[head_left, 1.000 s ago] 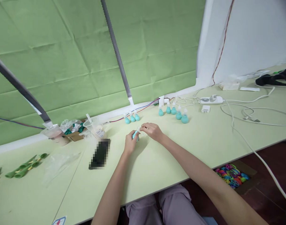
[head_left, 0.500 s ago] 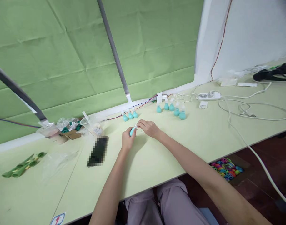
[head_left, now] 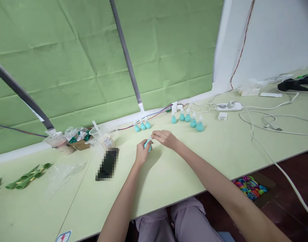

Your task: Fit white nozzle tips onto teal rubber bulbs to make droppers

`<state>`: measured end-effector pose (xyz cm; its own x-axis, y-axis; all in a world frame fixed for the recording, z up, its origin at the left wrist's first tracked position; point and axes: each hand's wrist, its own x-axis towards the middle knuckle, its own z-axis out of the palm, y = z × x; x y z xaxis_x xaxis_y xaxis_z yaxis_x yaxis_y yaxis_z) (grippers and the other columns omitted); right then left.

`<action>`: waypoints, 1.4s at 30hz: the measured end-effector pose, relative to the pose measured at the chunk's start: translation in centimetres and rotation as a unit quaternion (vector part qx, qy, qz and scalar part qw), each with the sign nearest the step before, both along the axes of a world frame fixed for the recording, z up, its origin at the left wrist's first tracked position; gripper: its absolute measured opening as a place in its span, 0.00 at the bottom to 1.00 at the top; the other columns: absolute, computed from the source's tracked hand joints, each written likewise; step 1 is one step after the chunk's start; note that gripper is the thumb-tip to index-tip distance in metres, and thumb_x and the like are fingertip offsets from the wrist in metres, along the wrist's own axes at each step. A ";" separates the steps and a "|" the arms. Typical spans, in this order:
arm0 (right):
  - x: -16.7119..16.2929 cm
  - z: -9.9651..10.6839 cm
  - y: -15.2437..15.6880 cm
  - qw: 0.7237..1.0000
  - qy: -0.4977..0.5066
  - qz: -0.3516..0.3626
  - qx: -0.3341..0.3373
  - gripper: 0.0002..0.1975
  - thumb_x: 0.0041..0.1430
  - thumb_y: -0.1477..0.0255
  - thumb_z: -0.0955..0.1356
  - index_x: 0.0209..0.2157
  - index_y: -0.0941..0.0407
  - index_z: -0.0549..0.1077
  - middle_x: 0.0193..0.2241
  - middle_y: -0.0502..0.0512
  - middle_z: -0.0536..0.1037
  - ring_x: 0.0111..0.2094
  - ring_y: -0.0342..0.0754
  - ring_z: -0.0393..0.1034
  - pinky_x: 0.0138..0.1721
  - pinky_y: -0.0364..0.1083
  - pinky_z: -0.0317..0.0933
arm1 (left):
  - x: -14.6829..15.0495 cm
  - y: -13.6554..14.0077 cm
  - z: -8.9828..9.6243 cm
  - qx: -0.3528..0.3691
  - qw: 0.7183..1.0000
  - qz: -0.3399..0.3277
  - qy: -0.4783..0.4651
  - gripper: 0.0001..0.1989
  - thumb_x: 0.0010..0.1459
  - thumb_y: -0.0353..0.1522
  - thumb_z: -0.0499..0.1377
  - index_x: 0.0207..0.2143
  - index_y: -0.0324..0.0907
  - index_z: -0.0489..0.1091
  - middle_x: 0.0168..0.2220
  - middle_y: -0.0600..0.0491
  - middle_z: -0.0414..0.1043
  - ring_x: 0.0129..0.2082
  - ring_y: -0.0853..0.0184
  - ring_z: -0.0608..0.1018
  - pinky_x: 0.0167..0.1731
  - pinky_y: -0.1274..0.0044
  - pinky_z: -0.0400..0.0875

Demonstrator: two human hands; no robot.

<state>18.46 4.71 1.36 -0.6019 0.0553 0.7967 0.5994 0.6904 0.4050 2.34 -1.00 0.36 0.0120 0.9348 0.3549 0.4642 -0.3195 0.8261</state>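
My left hand (head_left: 142, 153) is closed round a small teal squeeze bottle (head_left: 148, 145), tilted a little above the table. My right hand (head_left: 165, 137) pinches at the bottle's pale nozzle tip (head_left: 150, 137); the fingertips partly hide it. Beyond my hands stand several like teal bottles with clear pointed tops. A group of three (head_left: 143, 125) is at the back centre, and a row of several bottles (head_left: 187, 118) stands to the right of it.
A blurred-out dark flat object (head_left: 107, 164) lies left of my left hand. Behind it are plastic cups (head_left: 102, 135) and a small cardboard box (head_left: 80, 144). Green rolled leaf-like pieces (head_left: 30, 176) lie far left. A power strip (head_left: 229, 107) and white cables (head_left: 272, 126) spread right.
The view has shifted slightly. My left hand has turned the bottle, showing more of its teal body. My right fingers stay at the nozzle tip.
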 end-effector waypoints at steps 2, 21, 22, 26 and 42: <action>-0.2 0.4 -0.2 0.999 -0.029 -0.022 -0.019 0.09 0.61 0.79 0.57 0.32 0.57 0.67 0.32 0.52 0.73 0.25 0.39 0.63 0.28 0.42 0.51 | -0.1 0.0 0.0 0.002 1.000 0.005 0.007 0.21 0.55 0.45 0.48 0.33 0.38 0.71 0.17 0.57 0.65 0.17 0.73 0.64 0.20 0.80 0.60; -0.9 -0.1 -0.2 0.989 0.037 -0.021 -0.143 0.10 0.63 0.76 0.56 0.34 0.58 0.65 0.34 0.53 0.71 0.26 0.38 0.65 0.25 0.39 0.52 | -0.8 0.6 -0.3 -0.010 1.000 0.011 0.025 0.20 0.55 0.45 0.49 0.33 0.39 0.71 0.18 0.57 0.65 0.18 0.73 0.66 0.20 0.81 0.60; -0.8 -0.1 -0.2 0.988 0.052 -0.020 -0.141 0.10 0.64 0.75 0.56 0.34 0.58 0.66 0.34 0.53 0.72 0.26 0.38 0.65 0.26 0.39 0.52 | -0.9 0.6 -0.3 -0.008 1.000 0.014 0.027 0.20 0.55 0.45 0.49 0.33 0.39 0.71 0.18 0.57 0.66 0.19 0.72 0.66 0.20 0.81 0.60; -0.2 -0.3 0.1 0.990 0.081 -0.011 -0.111 0.09 0.63 0.72 0.58 0.38 0.56 0.68 0.37 0.53 0.73 0.29 0.39 0.67 0.28 0.39 0.53 | -1.0 0.6 -0.3 -0.007 0.999 0.017 0.029 0.20 0.54 0.45 0.49 0.32 0.40 0.71 0.18 0.57 0.66 0.19 0.72 0.67 0.21 0.80 0.61; -0.4 -0.9 0.0 0.987 0.085 0.074 -0.118 0.10 0.60 0.71 0.61 0.32 0.54 0.73 0.34 0.51 0.76 0.30 0.38 0.68 0.32 0.39 0.57 | -0.8 0.3 0.2 0.008 0.999 0.022 0.047 0.20 0.54 0.46 0.48 0.29 0.39 0.70 0.19 0.56 0.66 0.18 0.73 0.65 0.21 0.80 0.60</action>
<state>18.04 4.67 0.45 -0.4755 0.1736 0.8624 0.5312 0.8381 0.1241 1.51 -0.71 0.60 0.0062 0.9297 0.3684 0.5537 -0.3099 0.7729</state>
